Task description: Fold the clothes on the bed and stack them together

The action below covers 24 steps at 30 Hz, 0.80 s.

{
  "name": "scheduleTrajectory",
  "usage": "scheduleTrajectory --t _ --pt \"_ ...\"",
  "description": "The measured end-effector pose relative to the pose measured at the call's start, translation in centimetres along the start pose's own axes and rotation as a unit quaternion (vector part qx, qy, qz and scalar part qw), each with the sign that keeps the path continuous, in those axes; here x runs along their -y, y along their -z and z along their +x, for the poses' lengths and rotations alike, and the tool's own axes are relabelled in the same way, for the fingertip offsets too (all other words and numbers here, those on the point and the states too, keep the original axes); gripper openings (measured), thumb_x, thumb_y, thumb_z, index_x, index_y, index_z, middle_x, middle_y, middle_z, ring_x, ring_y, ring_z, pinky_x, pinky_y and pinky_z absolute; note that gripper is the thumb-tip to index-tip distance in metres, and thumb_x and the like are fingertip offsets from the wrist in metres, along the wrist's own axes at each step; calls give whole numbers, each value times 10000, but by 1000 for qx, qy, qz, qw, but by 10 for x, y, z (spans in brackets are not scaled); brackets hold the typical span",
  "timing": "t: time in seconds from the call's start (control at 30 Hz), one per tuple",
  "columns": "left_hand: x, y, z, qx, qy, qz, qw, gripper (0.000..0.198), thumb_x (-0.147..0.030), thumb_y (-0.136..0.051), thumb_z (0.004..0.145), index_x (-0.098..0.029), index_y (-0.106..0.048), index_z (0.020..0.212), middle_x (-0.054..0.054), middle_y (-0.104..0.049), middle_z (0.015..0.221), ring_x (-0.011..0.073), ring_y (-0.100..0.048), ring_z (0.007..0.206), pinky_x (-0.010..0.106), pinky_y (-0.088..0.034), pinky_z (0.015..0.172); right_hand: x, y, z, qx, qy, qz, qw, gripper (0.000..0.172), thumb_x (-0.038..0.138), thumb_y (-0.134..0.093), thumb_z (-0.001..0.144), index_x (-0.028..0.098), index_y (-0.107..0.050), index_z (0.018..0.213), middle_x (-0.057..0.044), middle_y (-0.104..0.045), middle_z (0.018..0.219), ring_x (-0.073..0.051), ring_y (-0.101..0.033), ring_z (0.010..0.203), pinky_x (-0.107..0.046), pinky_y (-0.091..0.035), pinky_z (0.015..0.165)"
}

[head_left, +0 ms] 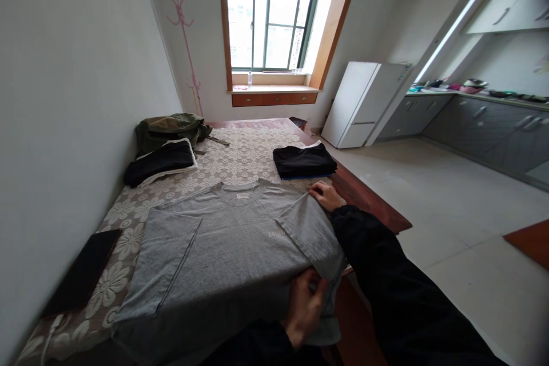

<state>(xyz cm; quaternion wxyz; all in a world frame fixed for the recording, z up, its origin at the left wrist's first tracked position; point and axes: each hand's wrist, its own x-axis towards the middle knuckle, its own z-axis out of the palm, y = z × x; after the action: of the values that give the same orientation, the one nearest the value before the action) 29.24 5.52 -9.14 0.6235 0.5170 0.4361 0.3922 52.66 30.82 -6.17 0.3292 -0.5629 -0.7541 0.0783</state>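
A grey T-shirt point(223, 251) lies spread out, front up, on a bed covered with a floral cloth point(240, 154). My right hand point(326, 195) rests at the shirt's right shoulder, fingers closed on the fabric where the sleeve is folded inward. My left hand point(305, 306) pinches the right side of the shirt near its lower hem, at the bed's near right edge. Both arms wear black sleeves.
A folded black garment point(303, 161) lies beyond the shirt on the right. A black-and-white garment point(159, 164) and an olive jacket point(171, 128) lie at the far left. A dark flat object point(83, 277) lies by the left wall. Tiled floor, a white fridge point(362, 104) and a counter are to the right.
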Motion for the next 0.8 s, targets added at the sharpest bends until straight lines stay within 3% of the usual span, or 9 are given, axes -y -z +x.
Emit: scheduleTrajectory --t 0.1,0.2,0.33,0.47,0.57,0.63,0.7,0.8 --pt "-19 22 -19 33 -3 13 999 393 -542 -643 926 -178 -782 982 119 -786 1002 283 -709 974 377 -516 868 7 3 -3 13 18 5 1000 255 471 -594 907 244 -709 913 -93 -733 1009 -281 -677 947 -455 -536 916" --pt "-54 63 -48 62 -6 39 997 322 -476 -643 952 -200 -794 1021 87 -798 1039 244 -712 988 335 -527 901 15 4 -6 30 52 5 998 330 534 -644 881 240 -721 1010 -119 -726 1091 -326 -668 1063 -499 -526 989" --pt "-117 141 -83 25 -33 105 994 319 -495 -647 960 -233 -791 1068 67 -799 1063 231 -715 1020 329 -525 968 25 8 -5 87 143 -44 985 370 531 -672 887 264 -732 1137 -134 -704 1238 -352 -631 1210 -538 -479 1110" --pt "-156 235 -89 -89 -49 251 963 378 -539 -581 966 -248 -772 1114 77 -787 1153 276 -709 1116 381 -528 1016 40 13 -9 126 188 -91 970 363 465 -602 952 293 -727 1246 -114 -653 1423 -363 -572 1340 -578 -416 1178" --pt "-150 302 -73 -162 -44 406 898 493 -555 -524 964 -226 -720 1274 106 -735 1321 323 -656 1257 451 -511 1072 55 4 -28 151 154 -112 970 457 520 -572 973 311 -681 1364 -103 -575 1542 -372 -515 1421 -584 -390 1200" --pt "-132 337 -58 -187 -62 516 833 557 -505 -486 976 -165 -653 1385 145 -651 1458 335 -557 1396 502 -390 1199 66 -9 -46 171 114 -123 971 582 613 -565 958 338 -607 1469 -94 -512 1605 -405 -445 1480 -622 -351 1215" --pt "-109 359 -44 -211 -55 595 774 594 -454 -419 1000 -109 -598 1449 182 -573 1539 348 -458 1483 545 -302 1245 76 -23 -61 169 75 -145 972 681 676 -537 948 373 -507 1557 -76 -430 1665 -453 -330 1539 -713 -266 1218" --pt "-82 373 -30 -208 -27 644 735 636 -424 -338 1023 -97 -505 1542 183 -453 1634 363 -342 1553 581 -268 1249 87 -38 -71 142 44 -175 973 691 676 -458 982 393 -416 1611 -61 -363 1701 -456 -235 1575 -765 -165 1219"
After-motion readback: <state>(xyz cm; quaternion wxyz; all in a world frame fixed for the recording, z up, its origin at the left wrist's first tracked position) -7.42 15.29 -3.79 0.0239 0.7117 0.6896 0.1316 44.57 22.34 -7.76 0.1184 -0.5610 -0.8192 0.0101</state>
